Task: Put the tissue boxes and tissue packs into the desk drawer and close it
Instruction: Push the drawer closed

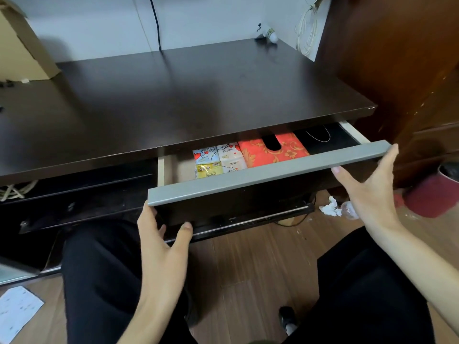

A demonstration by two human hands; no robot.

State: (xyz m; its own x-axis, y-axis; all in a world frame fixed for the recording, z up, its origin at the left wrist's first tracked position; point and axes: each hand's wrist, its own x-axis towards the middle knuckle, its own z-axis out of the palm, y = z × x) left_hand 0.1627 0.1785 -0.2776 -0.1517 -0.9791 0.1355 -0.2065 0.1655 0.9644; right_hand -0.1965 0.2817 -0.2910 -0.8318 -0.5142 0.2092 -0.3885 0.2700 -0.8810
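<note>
While partly open under the desktop: one drawer, two hands at its front.

Drawer: dark brown wooden desk drawer with a long grey front rail (pixel 268 171), pulled partway out from beneath the dark brown desktop (pixel 173 103).
Red box: red tissue box with gold floral print and a dark oval slot (pixel 273 148), lying flat inside the drawer, right of centre, back part hidden under the desktop.
Packs: white tissue pack with red hearts and cartoon print (pixel 206 156), a second white cartoon-print pack (pixel 231 157) touching it on the right, and a yellow pack (pixel 208 171) in front; all inside the drawer, just left of the red box.
Cable: thin pale loop of wire (pixel 320 135) in the drawer's dark right end.
Left hand (pixel 164 242): fingers spread, thumb tip touching the drawer's dark front face below the rail's left end; nothing grasped.
Right hand (pixel 367 189): palm open, fingers extended against the rail's right end; nothing grasped.
Floor: wood planks, crumpled white tissue (pixel 330 207) near the desk's foot.
</note>
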